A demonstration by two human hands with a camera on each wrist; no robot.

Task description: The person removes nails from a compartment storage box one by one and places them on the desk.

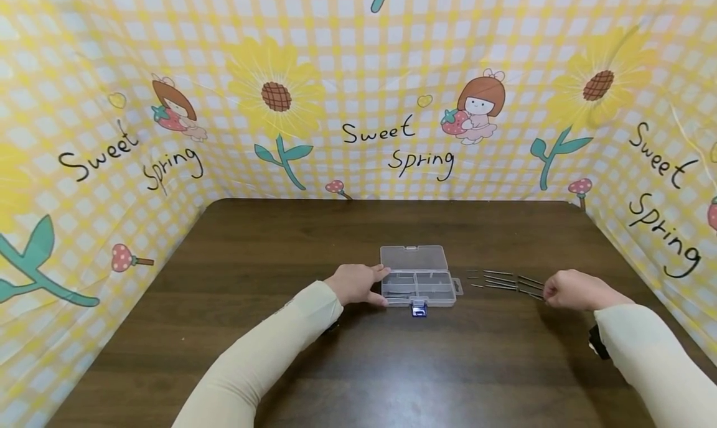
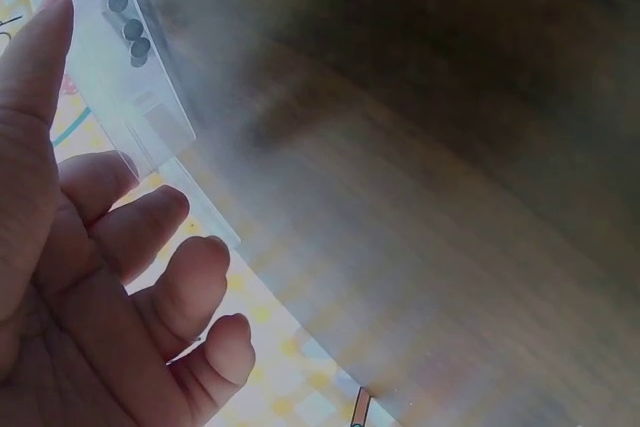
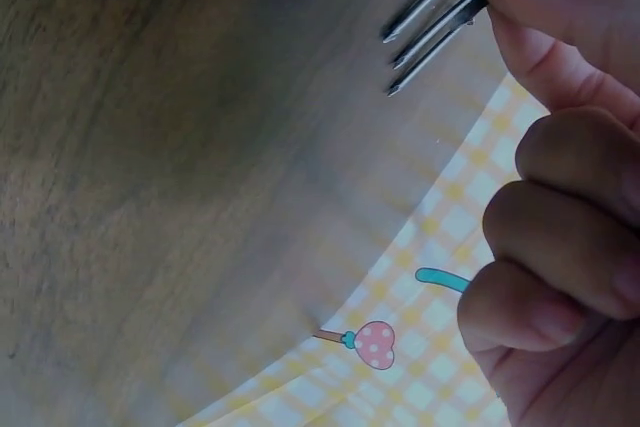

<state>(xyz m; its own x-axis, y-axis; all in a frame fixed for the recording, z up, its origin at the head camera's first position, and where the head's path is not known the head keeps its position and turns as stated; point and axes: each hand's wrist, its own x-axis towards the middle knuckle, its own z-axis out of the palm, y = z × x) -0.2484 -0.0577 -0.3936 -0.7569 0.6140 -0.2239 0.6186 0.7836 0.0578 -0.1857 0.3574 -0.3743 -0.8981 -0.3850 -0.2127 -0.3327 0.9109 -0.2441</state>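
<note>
A clear plastic compartment box (image 1: 437, 302) stands with its lid (image 1: 414, 258) raised toward the back and a blue latch (image 1: 419, 310) in front. My left hand (image 1: 354, 283) holds its left end, thumb at the front corner and index finger near the hinge. Nails lie in the front left compartment; round nail heads (image 2: 133, 29) show through the box wall in the left wrist view. Right of the box, several metal nails (image 1: 500, 282) lie in rows on the table. My right hand (image 1: 574, 289) pinches a nail (image 3: 440, 47) near its head between thumb and index finger, the other fingers curled.
Small thin pins or nails (image 1: 475, 279) lie between the box and the longer nails. A clear hanging tab (image 1: 457, 286) juts from the box's right side. The brown wooden table (image 1: 336, 229) is bordered by a yellow checked cloth (image 1: 358, 61) at the back and sides.
</note>
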